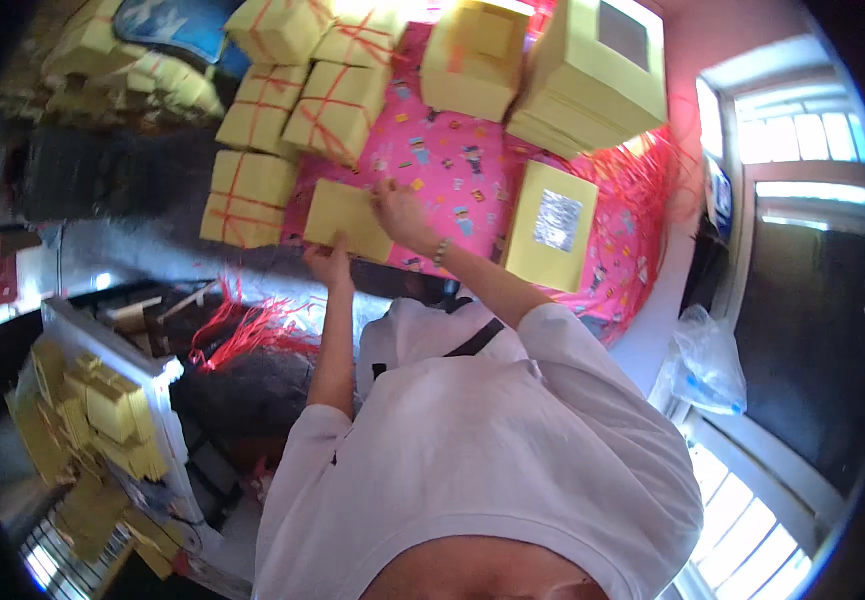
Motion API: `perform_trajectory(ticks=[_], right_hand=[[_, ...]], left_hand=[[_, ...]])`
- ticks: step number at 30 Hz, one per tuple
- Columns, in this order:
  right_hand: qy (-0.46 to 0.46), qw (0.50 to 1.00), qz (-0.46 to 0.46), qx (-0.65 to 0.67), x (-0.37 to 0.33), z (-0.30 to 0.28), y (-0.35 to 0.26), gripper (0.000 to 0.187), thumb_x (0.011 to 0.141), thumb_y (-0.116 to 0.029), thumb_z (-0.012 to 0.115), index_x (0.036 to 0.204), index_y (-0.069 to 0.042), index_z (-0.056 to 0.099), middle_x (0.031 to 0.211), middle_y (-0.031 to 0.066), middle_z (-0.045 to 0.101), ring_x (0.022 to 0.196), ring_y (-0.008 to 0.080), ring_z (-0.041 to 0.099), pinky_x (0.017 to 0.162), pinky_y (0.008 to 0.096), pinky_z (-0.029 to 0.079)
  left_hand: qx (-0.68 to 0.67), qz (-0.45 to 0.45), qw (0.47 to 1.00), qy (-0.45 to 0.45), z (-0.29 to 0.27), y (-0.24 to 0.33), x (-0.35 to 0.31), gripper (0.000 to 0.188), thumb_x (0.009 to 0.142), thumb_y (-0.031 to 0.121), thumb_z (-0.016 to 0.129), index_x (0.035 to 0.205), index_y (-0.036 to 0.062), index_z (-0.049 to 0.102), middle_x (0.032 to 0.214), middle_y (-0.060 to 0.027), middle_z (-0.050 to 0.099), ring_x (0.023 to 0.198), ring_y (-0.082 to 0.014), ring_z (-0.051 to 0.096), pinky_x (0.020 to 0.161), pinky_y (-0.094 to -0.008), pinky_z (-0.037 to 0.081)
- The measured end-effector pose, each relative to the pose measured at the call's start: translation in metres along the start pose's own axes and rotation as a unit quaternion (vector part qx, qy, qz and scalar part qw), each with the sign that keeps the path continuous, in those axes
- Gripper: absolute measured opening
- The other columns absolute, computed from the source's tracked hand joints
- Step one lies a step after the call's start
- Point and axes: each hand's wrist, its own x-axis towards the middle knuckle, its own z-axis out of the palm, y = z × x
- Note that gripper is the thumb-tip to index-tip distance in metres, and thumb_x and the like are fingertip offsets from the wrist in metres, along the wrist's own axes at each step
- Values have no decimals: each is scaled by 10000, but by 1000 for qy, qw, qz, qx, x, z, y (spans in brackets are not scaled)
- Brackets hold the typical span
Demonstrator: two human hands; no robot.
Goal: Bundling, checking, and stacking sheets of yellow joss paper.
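A yellow paper stack (337,207) lies at the near edge of a table with a pink patterned cloth (432,165). My left hand (329,262) grips its near edge, with the thumb on top and the other fingers largely hidden. My right hand (402,212) is over its right side, fingers bent and drawn together; whatever they may pinch is too small to make out. To the right, another yellow stack (522,225) carries a silvery square (557,220) on its top.
Bundles of yellow paper tied with red string (337,110) are piled at the left and back. Taller yellow stacks (597,75) stand at the back right, beside loose red strands (642,190). More red strands (247,330) hang lower left. A clear plastic bag (707,360) is at the right.
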Motion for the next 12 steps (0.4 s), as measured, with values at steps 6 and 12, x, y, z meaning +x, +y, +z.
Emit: perform_trajectory(ticks=[6,12], right_hand=[[3,1000,24,-5,-2,-3,0,265,753,-134,603,972,-41,486,898,197,545,808,378,579,662,466,487],[-28,999,2,-28,2,-6,1,295,761,-185,620,1010,-76,506,974,188,526,829,348,599,638,430,527]], left_hand=[[307,367,876,62,13,49,-28,789,722,469,706,1257,-8,377,1193,-235,412,1135,-388,381,947,-472,316],[379,391,814,-203,27,66,-8,1030,695,459,726,1432,78,115,1431,-252,161,1338,-413,129,1049,-587,137]])
